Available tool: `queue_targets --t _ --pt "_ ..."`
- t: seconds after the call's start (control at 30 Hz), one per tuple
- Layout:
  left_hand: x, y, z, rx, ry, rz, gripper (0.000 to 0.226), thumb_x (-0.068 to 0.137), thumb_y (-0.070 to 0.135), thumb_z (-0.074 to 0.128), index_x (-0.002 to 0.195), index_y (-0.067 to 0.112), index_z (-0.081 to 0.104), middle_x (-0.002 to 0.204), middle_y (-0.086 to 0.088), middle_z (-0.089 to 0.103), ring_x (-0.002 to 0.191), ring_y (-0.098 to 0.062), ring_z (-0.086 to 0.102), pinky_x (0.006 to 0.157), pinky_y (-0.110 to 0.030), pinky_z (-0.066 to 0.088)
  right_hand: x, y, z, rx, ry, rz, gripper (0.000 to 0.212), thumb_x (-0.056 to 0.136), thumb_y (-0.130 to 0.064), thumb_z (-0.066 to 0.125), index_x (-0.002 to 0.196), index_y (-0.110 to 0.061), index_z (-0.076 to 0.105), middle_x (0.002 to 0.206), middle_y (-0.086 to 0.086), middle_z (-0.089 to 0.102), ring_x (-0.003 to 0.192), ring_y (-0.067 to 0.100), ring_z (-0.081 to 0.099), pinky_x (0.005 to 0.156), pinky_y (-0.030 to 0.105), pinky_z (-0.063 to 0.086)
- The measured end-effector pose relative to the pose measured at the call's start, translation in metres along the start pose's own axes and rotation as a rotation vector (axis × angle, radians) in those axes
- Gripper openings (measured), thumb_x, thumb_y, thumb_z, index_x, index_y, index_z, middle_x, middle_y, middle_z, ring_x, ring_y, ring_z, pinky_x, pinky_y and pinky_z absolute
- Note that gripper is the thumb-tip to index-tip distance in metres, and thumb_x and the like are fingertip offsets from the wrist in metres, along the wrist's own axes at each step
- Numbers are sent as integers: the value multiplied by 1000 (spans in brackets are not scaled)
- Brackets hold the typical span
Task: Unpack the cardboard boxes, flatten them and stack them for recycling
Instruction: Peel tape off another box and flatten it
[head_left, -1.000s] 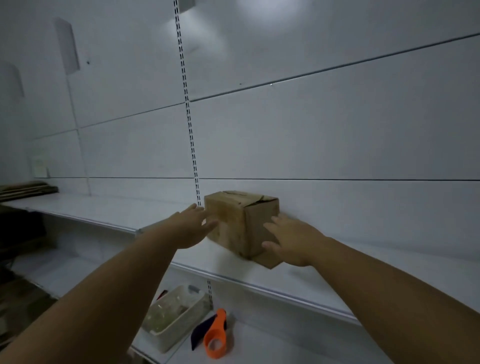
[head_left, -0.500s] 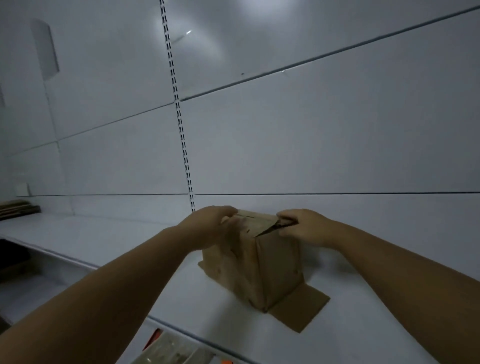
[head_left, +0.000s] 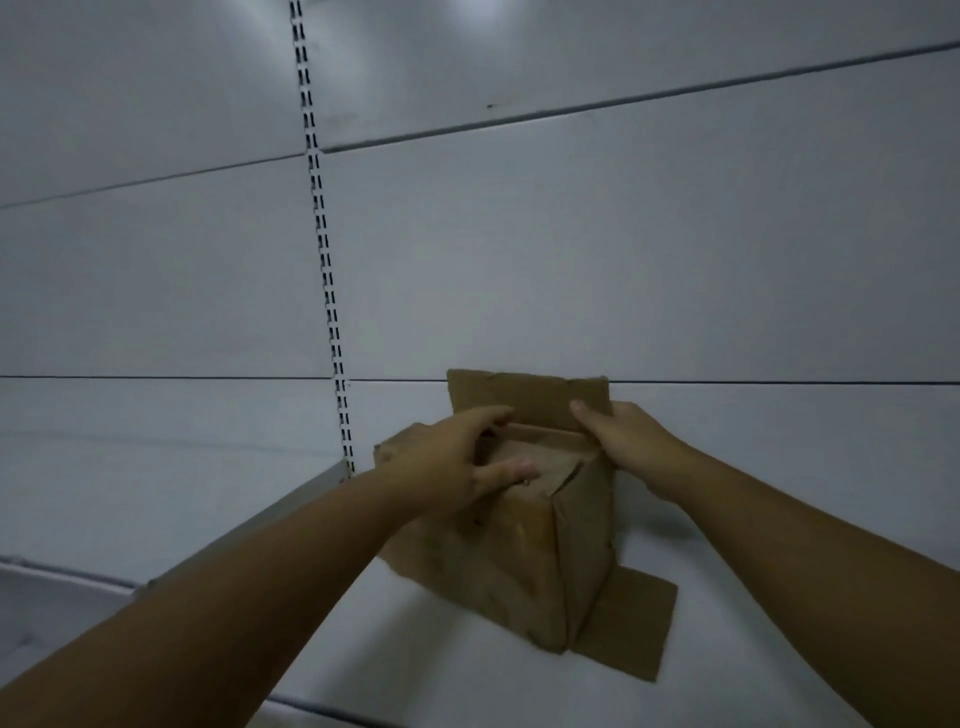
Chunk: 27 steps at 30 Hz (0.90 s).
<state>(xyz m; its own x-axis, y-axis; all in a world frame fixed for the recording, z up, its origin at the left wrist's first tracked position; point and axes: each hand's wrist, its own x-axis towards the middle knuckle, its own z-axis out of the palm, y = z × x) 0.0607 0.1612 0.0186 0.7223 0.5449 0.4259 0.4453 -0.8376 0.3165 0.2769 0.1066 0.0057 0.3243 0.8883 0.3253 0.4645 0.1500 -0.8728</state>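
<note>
Since half a second ago the far top flap (head_left: 524, 395) has been swung up from its closed position and is now held upright, and the view has been brought closer to the cardboard box (head_left: 519, 561).

Nearest the camera, two bare forearms are stretched forward over a white shelf (head_left: 415, 649). The box is set on this shelf close to the back wall, with one vertical corner turned toward the viewer. It is plain brown, creased and scuffed, and a bottom flap (head_left: 628, 629) is splayed out flat on the shelf at its right foot.

The top left rim of the box is gripped by the left hand (head_left: 447, 467): the fingers are curled toward the base of the raised flap and the thumb is laid across the crumpled inner flaps (head_left: 550, 462), which are still folded over the opening. The right edge of the raised flap is pinched by the right hand (head_left: 628, 447), with the thumb on its front face.

Behind the box, pale grey wall panels (head_left: 623, 260) are seen, crossed by a slotted metal upright (head_left: 322, 234).
</note>
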Motion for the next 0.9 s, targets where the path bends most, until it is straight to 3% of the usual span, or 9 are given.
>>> queue_targets --t 0.13,0.23,0.33,0.4,0.5,0.67,0.8,0.83,0.9 --pt "-16 0 -18 177 56 156 62 66 77 52 118 44 49 110 23 50 102 0 45 77 -10 35 -11 -21 23 -37 110 -96 20 92 -41 52 96 -23 62 90 -3 65 79 6 59 64 21 46" --pt "-44 4 -31 89 176 229 36 62 67 62 86 45 48 94 23 48 89 0 44 69 -14 34 -23 -55 16 -104 276 -244 25 92 -40 53 106 -23 62 85 -10 62 78 5 59 65 19 45" --pt "-81 8 -28 57 229 365 19 72 55 58 68 45 43 85 16 59 79 0 53 62 -21 47 -50 -91 6 -260 358 -481 18 89 -40 57 78 -27 64 70 -18 62 63 -5 60 53 10 43" --pt "-107 7 -9 112 262 491 10 76 41 60 69 36 54 85 9 67 79 -6 60 60 -26 52 -76 -99 11 -328 350 -575 27 89 -36 58 64 -31 57 56 -20 60 55 -9 56 47 5 38" --pt "-134 -3 35 54 218 529 8 70 22 71 76 18 67 85 3 71 77 -12 64 63 -27 52 -106 -82 30 -334 313 -476 34 86 -45 49 55 -31 48 47 -26 55 46 -9 52 43 4 34" --pt "-152 -17 61 -213 -133 406 38 73 63 57 89 31 70 117 21 62 107 8 49 94 -10 38 -132 -59 48 -285 300 -240 39 71 -60 40 56 -26 52 42 -16 54 46 -7 54 44 5 36" --pt "-144 -41 48 -512 472 -34 36 65 59 66 95 51 49 113 25 48 109 2 46 90 -23 42 -148 -57 65 -253 212 -249 33 73 -58 41 62 -31 55 55 -30 60 58 -10 60 48 5 43" --pt "-134 -47 44 -585 538 -155 53 64 53 73 107 52 41 121 20 42 114 0 42 94 -27 40 -150 -57 68 -263 212 -248 35 72 -60 40 65 -31 57 59 -33 61 62 -9 61 50 6 45" --pt "-113 -55 39 -746 395 -322 95 61 45 82 135 44 22 141 10 30 128 -12 34 103 -36 35 -152 -58 70 -292 243 -239 38 70 -63 38 67 -31 57 61 -34 61 65 -10 61 52 6 45"
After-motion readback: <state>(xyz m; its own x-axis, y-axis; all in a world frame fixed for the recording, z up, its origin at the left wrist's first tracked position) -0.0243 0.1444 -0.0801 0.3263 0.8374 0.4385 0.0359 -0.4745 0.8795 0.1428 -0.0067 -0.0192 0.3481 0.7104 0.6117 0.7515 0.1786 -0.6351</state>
